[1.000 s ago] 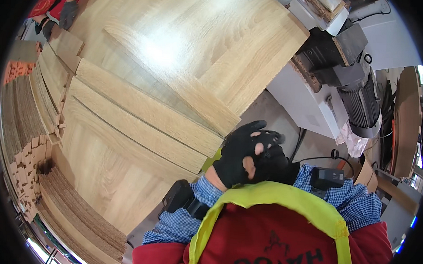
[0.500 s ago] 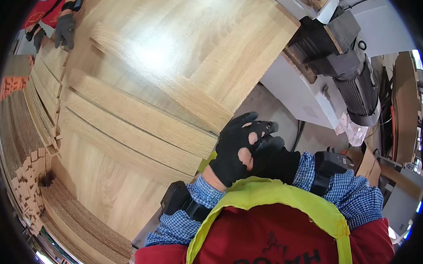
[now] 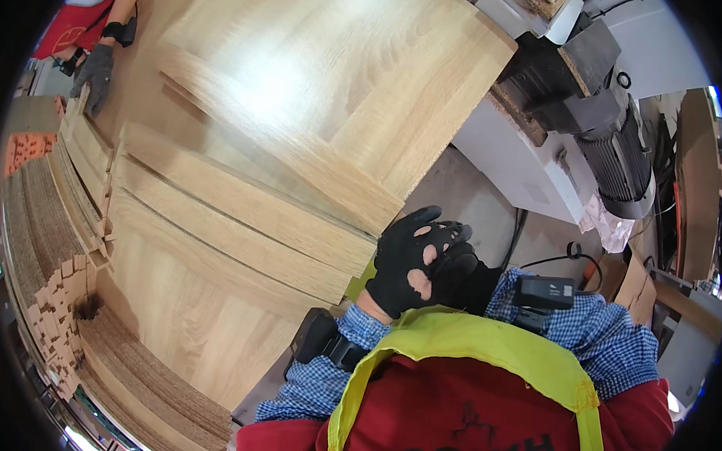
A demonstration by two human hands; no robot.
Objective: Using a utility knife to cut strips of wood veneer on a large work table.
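Note:
My left hand (image 3: 405, 263), in a black glove with torn holes, lies over my right hand (image 3: 472, 283) just in front of my body. Its fingers bend over the right hand, whose own fingers are mostly hidden beneath it. Both gloves are off the boards, close to the ends of two wood-grain strips (image 3: 246, 213) lying side by side. Beyond them, another wood-grain strip (image 3: 300, 148) rests across a large light wood panel (image 3: 442, 77). Dark box-shaped devices are strapped on both my wrists.
A co-worker's gloved hand (image 3: 96, 77) is at the far left, by narrow boards (image 3: 84, 140). Stacked particleboard strips (image 3: 145, 381) line the left side. At right stand a grey machine housing (image 3: 530, 172) and a ribbed motor (image 3: 617, 167). A dark cable runs near my right wrist.
My right forearm has turned, so its strapped device shows differently, with a cable visible. My hands stay together. The co-worker's hand has shifted left and down to the narrow boards.

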